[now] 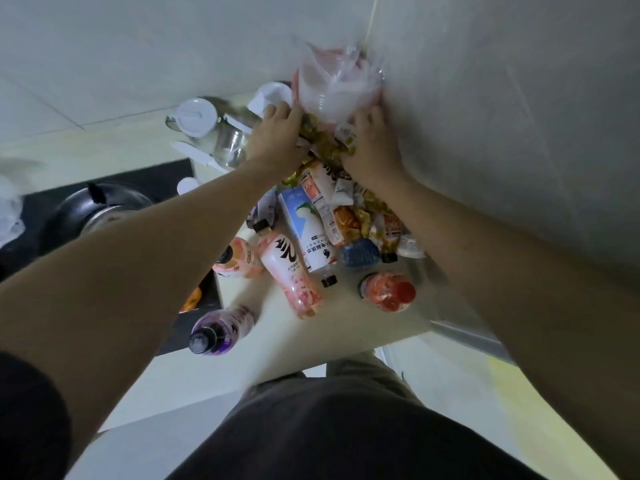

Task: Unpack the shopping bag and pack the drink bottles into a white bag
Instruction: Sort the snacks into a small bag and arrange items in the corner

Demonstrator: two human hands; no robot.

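Against the pale wall, a crinkled translucent plastic bag (337, 88) is held upended, its lower edge pinched by the left hand (278, 133) and right hand (372, 140), each grip curled into the film. Below, smooth plastic drink bottles (294, 275) and glossy snack packets (349, 216) are heaped on the cream surface (346, 327).
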